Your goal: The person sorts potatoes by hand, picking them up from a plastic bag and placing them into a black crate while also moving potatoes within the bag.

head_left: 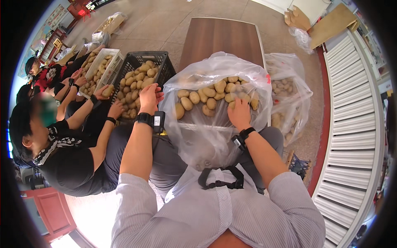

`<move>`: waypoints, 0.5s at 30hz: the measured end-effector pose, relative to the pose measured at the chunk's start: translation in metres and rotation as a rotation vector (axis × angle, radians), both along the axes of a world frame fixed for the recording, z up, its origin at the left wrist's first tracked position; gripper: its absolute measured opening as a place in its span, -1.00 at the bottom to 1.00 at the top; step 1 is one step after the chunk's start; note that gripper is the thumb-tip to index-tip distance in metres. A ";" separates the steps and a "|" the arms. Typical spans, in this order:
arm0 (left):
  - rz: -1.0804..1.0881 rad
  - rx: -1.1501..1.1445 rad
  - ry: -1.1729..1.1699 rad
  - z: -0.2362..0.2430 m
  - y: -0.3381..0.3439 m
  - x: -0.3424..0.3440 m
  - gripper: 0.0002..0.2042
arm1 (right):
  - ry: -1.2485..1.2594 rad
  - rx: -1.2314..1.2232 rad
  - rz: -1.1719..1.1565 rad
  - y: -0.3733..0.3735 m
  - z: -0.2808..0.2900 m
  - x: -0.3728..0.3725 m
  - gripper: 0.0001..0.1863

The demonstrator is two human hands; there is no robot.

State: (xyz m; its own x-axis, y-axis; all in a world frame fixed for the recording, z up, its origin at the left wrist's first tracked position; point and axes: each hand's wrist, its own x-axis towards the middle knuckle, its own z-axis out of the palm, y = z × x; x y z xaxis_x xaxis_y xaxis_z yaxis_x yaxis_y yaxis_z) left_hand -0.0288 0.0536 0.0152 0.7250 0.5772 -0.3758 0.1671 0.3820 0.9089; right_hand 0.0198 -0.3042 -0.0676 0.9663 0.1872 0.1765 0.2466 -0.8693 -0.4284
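A large clear plastic bag lies in front of me, its mouth spread wide, with several potatoes inside. My right hand reaches into the bag's right part, fingers spread against the potatoes there; thin film blurs the fingertips. My left hand is raised at the bag's left edge, beside a black plastic crate heaped with potatoes. Its fingers are loosely curved and apart, and I see nothing held in them. Both of my wrists carry dark straps, the left one with a small box.
A brown tabletop extends beyond the bag. Another clear bag of potatoes stands to its right, near a white slatted radiator. At left, co-workers sit by a white crate of potatoes; the nearest person's hand is at the black crate.
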 end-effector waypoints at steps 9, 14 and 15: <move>-0.162 0.030 0.050 -0.002 -0.006 0.005 -0.78 | -0.185 0.017 -0.008 -0.040 -0.002 0.098 -0.56; -0.554 0.086 0.119 -0.002 -0.040 0.010 -0.72 | -0.111 0.194 0.027 -0.088 0.001 0.137 -0.67; -0.702 0.115 0.154 -0.004 -0.054 0.020 -0.70 | -0.204 0.473 -0.001 -0.109 -0.003 0.147 -0.70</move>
State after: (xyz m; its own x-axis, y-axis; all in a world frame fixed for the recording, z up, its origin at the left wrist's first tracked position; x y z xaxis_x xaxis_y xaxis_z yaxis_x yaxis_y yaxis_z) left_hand -0.0089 -0.0001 0.0115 0.8826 0.0372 -0.4686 0.4672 0.0405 0.8832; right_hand 0.1667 -0.4130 -0.0706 0.9036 0.0401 0.4266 0.3654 -0.5920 -0.7183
